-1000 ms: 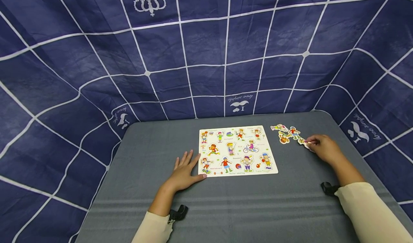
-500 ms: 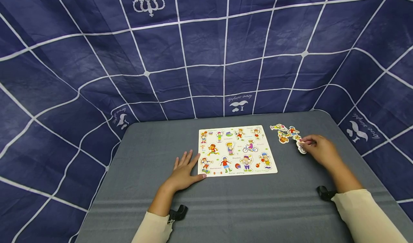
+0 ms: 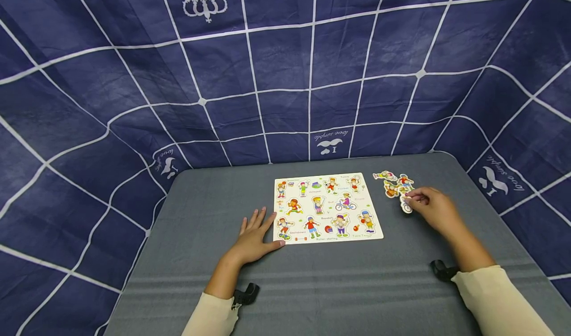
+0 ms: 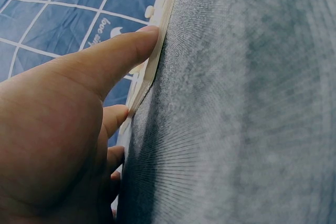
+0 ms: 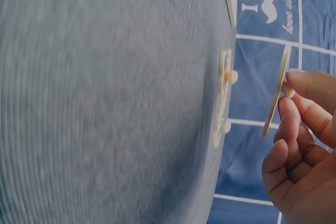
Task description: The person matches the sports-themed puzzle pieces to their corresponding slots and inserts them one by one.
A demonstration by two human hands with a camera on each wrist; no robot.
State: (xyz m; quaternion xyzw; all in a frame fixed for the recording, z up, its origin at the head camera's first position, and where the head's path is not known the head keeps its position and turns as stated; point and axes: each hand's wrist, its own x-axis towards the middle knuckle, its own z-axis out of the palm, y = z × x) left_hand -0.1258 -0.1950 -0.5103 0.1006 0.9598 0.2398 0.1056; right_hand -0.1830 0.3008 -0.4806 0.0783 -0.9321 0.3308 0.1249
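Note:
A white wooden puzzle board (image 3: pixel 305 207) with printed sports figures lies on the grey table. My left hand (image 3: pixel 253 238) rests at its lower left corner, fingers spread; in the left wrist view the thumb (image 4: pixel 128 45) touches the board's edge. With thumb and fingertips my right hand (image 3: pixel 434 208) pinches a thin puzzle piece (image 3: pixel 406 206) by its small knob. In the right wrist view that piece (image 5: pixel 276 92) hangs tilted on edge, apart from the tabletop. Its picture is mostly too small to read.
Several loose puzzle pieces (image 3: pixel 391 189) lie grouped to the right of the board, just left of my right hand. Grey cloth (image 3: pixel 339 286) covers the table. A blue curtain (image 3: pixel 285 68) with white lines stands behind and at both sides.
My right hand has moved left with the pinched piece, from the right end of the loose group to its lower side. The left hand and the board stay put.

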